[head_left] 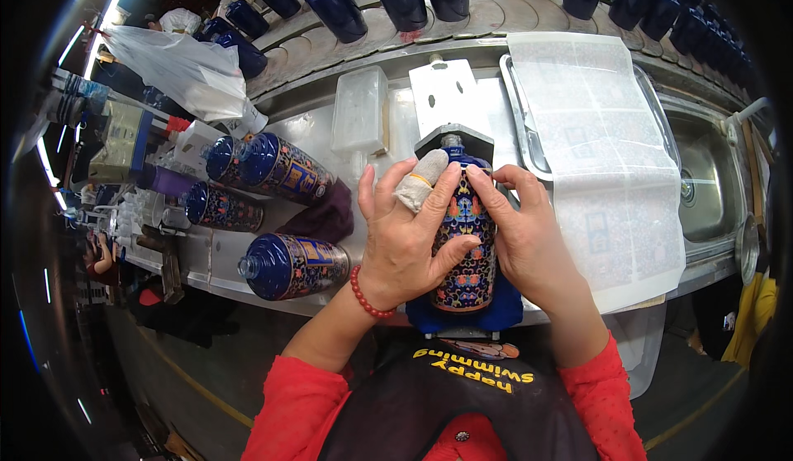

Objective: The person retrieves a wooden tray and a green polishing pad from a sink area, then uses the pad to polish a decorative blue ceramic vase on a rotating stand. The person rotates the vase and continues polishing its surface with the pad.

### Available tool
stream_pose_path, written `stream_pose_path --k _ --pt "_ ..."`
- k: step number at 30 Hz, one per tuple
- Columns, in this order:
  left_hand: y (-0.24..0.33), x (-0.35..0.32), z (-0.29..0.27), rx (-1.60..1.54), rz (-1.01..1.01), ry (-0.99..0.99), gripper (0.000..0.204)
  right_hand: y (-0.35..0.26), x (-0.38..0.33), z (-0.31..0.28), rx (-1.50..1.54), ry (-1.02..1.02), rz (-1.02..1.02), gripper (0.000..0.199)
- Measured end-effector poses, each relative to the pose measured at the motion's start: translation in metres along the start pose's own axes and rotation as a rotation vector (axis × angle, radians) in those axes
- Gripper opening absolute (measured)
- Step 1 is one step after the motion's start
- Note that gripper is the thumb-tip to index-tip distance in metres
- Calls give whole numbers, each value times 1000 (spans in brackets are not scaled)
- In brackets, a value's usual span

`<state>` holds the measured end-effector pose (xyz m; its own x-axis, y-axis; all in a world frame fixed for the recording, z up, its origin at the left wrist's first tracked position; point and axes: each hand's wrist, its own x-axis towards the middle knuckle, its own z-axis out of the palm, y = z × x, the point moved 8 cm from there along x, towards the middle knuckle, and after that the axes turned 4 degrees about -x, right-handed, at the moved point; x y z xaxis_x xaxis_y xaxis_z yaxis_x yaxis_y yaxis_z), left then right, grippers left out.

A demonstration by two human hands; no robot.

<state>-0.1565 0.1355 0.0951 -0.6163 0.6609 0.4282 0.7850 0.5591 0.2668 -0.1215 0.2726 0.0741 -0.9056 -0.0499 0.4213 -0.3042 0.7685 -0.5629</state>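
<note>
A dark blue glass bottle (464,283) with a colourful floral pattern lies in front of me, its neck pointing away. It rests on a blue cloth (508,308), with its neck end against a dark angled holder (475,139). My left hand (401,242) presses index finger and thumb onto the bottle's left side and front, its other fingers spread; a grey cloth cover (421,182) with a yellow band sits on one finger. My right hand (533,242) bends round the right side, its fingertip near the shoulder. Both hands partly hide the pattern.
Several patterned bottles (293,267) stand at left beside a dark purple cloth (326,213). Printed translucent sheets (611,213) cover a metal tray (512,89) at right, near a sink (714,192). A clear plastic box (361,110) stands behind; plain blue bottles (334,7) line a conveyor (487,11).
</note>
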Motion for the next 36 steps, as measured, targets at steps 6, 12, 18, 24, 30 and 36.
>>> stream_pose_path --k 6,12,18,24,30,36 --pt "0 0 0 13 8 -1 75 0 0 0 1 8 -10 70" --pt "-1 -1 2 0 15 13 75 1 0 1 7 -3 -6 70" --pt "-2 -1 2 -18 9 13 74 3 -2 1 19 7 -1 69" --pt "-5 -3 0 -69 9 35 73 3 -1 1 7 18 -20 64" --pt "-6 -3 3 -54 21 38 73 5 -1 2 18 24 -23 61" --pt "-7 -3 2 -105 13 38 77 10 -4 6 13 14 -15 67"
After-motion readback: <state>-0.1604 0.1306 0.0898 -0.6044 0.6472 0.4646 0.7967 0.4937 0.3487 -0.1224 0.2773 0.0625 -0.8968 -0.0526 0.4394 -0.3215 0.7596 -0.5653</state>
